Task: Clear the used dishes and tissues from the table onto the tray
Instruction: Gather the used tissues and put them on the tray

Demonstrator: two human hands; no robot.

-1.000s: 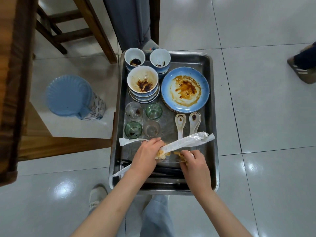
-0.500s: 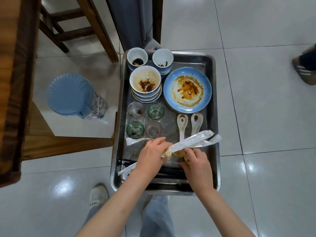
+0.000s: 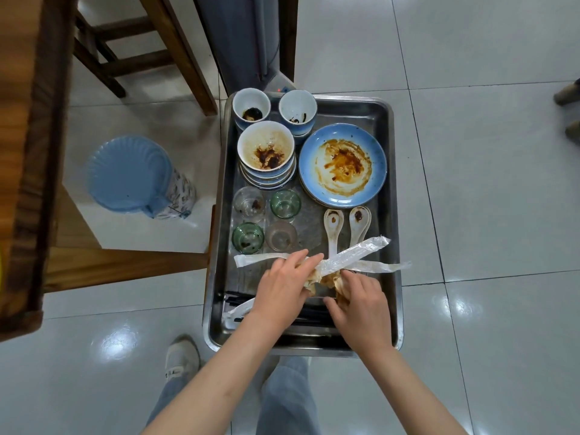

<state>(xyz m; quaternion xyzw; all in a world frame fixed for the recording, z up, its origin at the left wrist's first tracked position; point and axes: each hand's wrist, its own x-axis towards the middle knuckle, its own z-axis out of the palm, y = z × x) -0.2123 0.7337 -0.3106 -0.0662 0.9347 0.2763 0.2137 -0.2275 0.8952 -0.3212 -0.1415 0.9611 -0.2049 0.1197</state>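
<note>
Over the tray (image 3: 394,189), at its 6 o'clock end, the left hand (image 3: 284,290) curls its fingers round soiled tissues (image 3: 323,277) and a plastic wrapper (image 3: 354,254); the right hand (image 3: 361,304), at 3 o'clock of it, pinches the same wad. Bowls (image 3: 266,152), glasses (image 3: 284,205), plate (image 3: 342,164) and spoons (image 3: 332,227) sit toward 12.

Over the tray's (image 3: 390,127) near edge, the left hand (image 3: 282,290) and right hand (image 3: 361,306) pinch stained tissues (image 3: 326,279) and clear wrappers (image 3: 354,254). Cups (image 3: 251,108), stacked bowls (image 3: 266,152) and a plate (image 3: 342,164) fill its far end. Four glasses (image 3: 285,205) and two spoons (image 3: 333,227) sit mid-tray.
</note>
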